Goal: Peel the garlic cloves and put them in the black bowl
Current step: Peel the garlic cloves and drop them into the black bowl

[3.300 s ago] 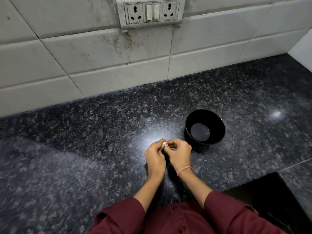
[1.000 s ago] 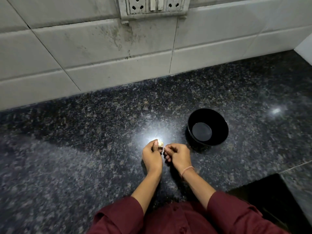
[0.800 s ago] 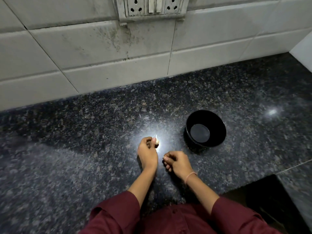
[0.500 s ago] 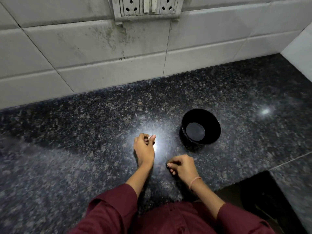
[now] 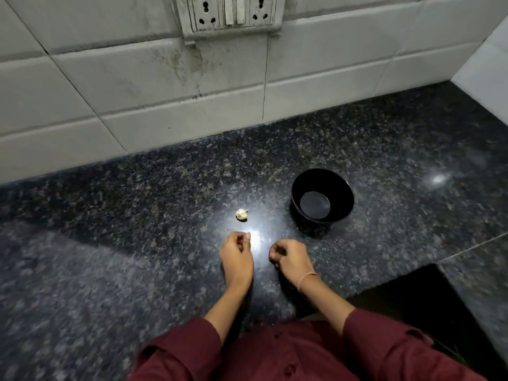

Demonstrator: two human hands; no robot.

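A small whitish piece of garlic [image 5: 242, 214] lies alone on the dark granite counter [image 5: 137, 243], just beyond my left hand. My left hand [image 5: 237, 255] rests on the counter a little nearer to me, fingers curled in against the thumb with nothing seen in them. My right hand [image 5: 290, 258] rests beside it, its fingers curled tight over a small garlic clove that they almost fully hide. The black bowl [image 5: 343, 199] stands upright to the right of the garlic and beyond my right hand, with nothing inside it.
A white tiled wall [image 5: 192, 105] with a socket plate [image 5: 228, 13] bounds the counter at the back. A side wall [image 5: 489, 67] closes the far right. The counter has a dark cut-out [image 5: 412, 312] at the near right.
My hands pulled apart. My left hand carried the garlic piece forward, set it on the counter and drew back. My right hand drew back toward me with its fingers curled.
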